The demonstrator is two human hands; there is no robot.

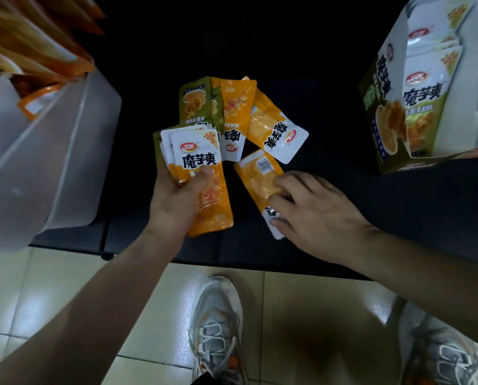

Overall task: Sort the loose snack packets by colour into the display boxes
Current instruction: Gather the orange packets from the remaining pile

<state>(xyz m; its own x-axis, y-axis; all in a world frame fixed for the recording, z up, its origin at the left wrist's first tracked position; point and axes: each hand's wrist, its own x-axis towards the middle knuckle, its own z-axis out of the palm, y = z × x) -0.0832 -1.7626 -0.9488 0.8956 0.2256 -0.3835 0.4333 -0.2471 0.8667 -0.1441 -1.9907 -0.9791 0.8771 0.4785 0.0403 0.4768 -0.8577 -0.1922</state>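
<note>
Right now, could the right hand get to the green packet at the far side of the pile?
Probably yes. The green packet lies uncovered on its left half and nothing stands between, but the right hand pinches a face-down orange packet.

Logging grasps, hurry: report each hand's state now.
Left hand: holding a stack of orange packets.
Right hand: gripping a loose packet lying on the table.

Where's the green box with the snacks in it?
In the head view the green display box stands at the far right of the dark table, right of the loose packets and beyond the right hand.
</note>
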